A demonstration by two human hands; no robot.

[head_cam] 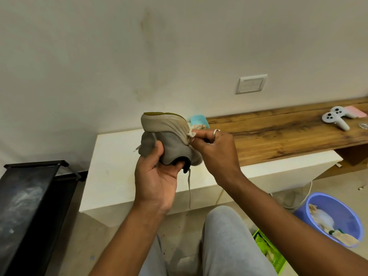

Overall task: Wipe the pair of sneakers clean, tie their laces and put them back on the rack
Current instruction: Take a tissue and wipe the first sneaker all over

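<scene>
The sneaker [169, 140] is held up in front of the white tabletop [119, 156], the left hand [157, 176] with its grip curled round the upper. The right hand [215, 148] pinches a small wipe [194, 130] against the sole edge. Short, firm strokes along that seam would serve best.

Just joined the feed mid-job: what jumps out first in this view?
At centre, the left hand grips a grey knit sneaker with a beige sole, sole uppermost, while the right hand pinches a small crumpled beige cloth against its edge. A loose grey lace dangles below. A black metal rack stands lower left and a blue plastic bucket lower right.
</scene>
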